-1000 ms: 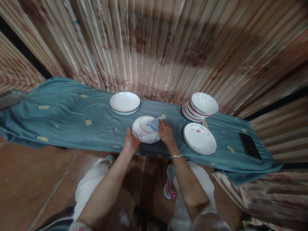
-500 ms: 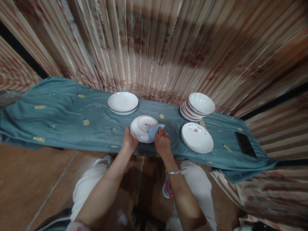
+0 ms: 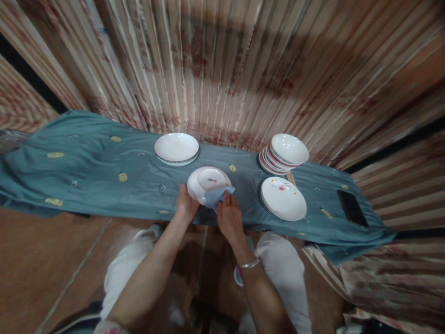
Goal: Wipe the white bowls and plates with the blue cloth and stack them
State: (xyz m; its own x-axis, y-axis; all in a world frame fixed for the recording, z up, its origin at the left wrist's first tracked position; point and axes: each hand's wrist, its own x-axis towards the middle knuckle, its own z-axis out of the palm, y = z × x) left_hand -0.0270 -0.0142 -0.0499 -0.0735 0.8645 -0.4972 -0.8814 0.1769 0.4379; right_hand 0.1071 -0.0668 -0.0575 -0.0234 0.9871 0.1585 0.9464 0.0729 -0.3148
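Backdrop: pleated beige curtain (image 3: pixel 208 69) with a faded red print fills the top of my view, with brown floor (image 3: pixel 45 264) below

Surface: teal cloth runner (image 3: pixel 86 162) dotted with small gold embroidered ovals, lying across the curtain's foot and hanging over its near edge

Left: I read the left hand (image 3: pixel 187 206) as closed in a grip on the near-left rim of the white plate (image 3: pixel 194 187), fingers up against the edge

Right: I see the right hand (image 3: pixel 230 220) curled around a blue cloth (image 3: pixel 217 195), pressing it to the plate's near-right edge

Held plate: centre of the runner, between both hands, underside facing up, its foot ring and small printed mark showing; tilted, and from here I cannot tell whether it touches the runner

Behind it: stack of white plates (image 3: pixel 176 147) on the far side of the runner, just left of the held plate

Right side: tilted stack of red-rimmed bowls (image 3: pixel 283 155) beyond a stack of floral white plates (image 3: pixel 283 199), these two close together

Far right: black phone (image 3: pixel 352 208) lying flat near the runner's end

Near me: white trousers (image 3: pixel 285 264) below the runner, metal bangle (image 3: pixel 249 264) on the right wrist
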